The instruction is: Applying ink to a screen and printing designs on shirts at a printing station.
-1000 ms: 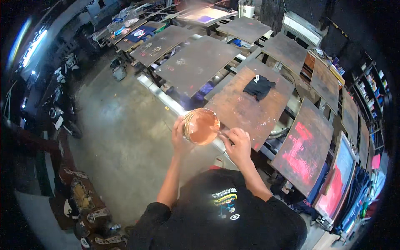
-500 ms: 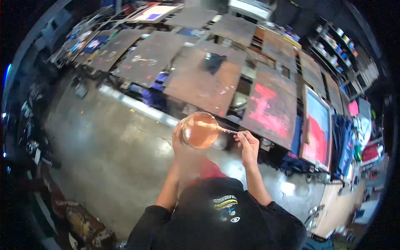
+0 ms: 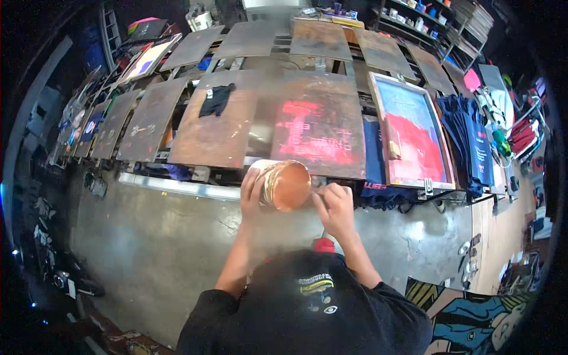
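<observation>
Orange-brown ink fills the round clear plastic tub (image 3: 284, 184), which the left hand (image 3: 251, 198) wraps from the side, its grip pressed around the wall. Just right of that grip, the right hand (image 3: 335, 207) pinches a thin stirring tool, barely visible, at the tub's rim. Beyond both grips lies a brown printing platen smeared with red ink (image 3: 319, 124), and right of it a wooden-framed screen with red and blue ink (image 3: 411, 130).

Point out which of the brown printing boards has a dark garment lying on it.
The brown printing board just left of the red-stained board: a crumpled dark garment lies near its far end.
</observation>
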Motion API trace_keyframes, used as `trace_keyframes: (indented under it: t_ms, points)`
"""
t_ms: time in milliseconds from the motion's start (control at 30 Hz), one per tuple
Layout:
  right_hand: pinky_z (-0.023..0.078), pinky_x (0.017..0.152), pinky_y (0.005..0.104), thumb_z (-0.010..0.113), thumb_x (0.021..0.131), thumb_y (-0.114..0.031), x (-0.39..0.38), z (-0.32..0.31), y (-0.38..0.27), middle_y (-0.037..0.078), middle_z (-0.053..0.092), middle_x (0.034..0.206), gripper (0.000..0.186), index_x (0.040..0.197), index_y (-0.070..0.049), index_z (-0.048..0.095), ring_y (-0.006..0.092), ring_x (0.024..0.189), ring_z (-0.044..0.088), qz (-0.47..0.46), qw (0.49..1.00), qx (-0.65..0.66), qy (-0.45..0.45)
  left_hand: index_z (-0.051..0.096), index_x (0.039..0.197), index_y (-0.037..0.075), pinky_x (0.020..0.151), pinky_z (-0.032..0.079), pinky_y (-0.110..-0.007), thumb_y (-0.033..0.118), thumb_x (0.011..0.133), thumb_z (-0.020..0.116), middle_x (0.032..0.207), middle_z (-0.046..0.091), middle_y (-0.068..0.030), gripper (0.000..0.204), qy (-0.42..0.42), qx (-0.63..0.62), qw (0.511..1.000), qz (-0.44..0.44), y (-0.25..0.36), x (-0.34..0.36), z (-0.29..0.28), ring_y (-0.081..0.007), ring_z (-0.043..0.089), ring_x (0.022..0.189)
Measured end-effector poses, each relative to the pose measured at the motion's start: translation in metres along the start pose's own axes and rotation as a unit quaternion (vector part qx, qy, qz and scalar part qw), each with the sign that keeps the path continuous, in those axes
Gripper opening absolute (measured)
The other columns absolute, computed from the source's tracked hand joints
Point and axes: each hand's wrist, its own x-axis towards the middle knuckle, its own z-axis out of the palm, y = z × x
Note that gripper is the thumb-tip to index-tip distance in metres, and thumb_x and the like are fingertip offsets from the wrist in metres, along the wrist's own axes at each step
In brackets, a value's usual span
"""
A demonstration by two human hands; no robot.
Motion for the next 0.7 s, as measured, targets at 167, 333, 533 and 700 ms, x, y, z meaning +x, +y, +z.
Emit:
trace_keyframes:
  t_ms: [167, 333, 533, 700]
  points:
    - [0.037, 0.077, 0.0393, 0.069, 0.083, -0.015, 0.000, -0.058, 0.075, 0.007, 0.055, 0.081, 0.010, 0.082, -0.007, 0.063, 0.0258, 0.081, 0.055, -0.075, 0.994, 0.004, -0.084, 0.044, 0.136, 0.004, 0.109, 0.041, -0.051, 0.021, 0.063, 0.091, 0.139, 0.048, -0.0198, 0.088, 0.019, 0.002, 1.000, 0.021, 0.050, 0.026, 0.069, -0.0408, 0.047, 0.130]
    - [0.037, 0.077, 0.0393, 0.067, 0.084, -0.016, 0.006, -0.109, 0.133, 0.007, 0.055, 0.081, 0.009, 0.082, -0.007, 0.063, 0.0256, 0.083, 0.056, -0.078, 0.988, 0.013, -0.135, 0.043, 0.136, 0.004, 0.109, 0.040, -0.052, 0.022, 0.062, 0.091, 0.140, 0.047, -0.0205, 0.090, -0.002, 0.017, 1.000, 0.021, 0.090, 0.035, 0.132, -0.0412, 0.047, 0.130]
    - [0.040, 0.074, 0.0365, 0.062, 0.087, -0.012, 0.001, -0.151, 0.191, 0.010, 0.060, 0.083, 0.013, 0.091, -0.002, 0.068, 0.0246, 0.080, 0.058, 0.056, 0.983, 0.104, -0.139, 0.041, 0.138, 0.001, 0.109, 0.039, -0.050, 0.020, 0.063, 0.091, 0.140, 0.047, -0.0219, 0.093, 0.038, -0.028, 0.998, -0.033, 0.134, 0.049, 0.183, -0.0405, 0.047, 0.130]
    - [0.042, 0.064, 0.0288, 0.061, 0.094, -0.013, -0.006, -0.159, 0.229, 0.006, 0.056, 0.075, 0.021, 0.084, 0.004, 0.067, 0.0124, 0.070, 0.053, 0.251, 0.914, 0.320, -0.013, 0.039, 0.141, -0.001, 0.107, 0.040, -0.046, 0.016, 0.063, 0.090, 0.140, 0.047, -0.0219, 0.094, 0.045, -0.060, 0.996, -0.056, 0.142, 0.063, 0.225, -0.0376, 0.049, 0.128]
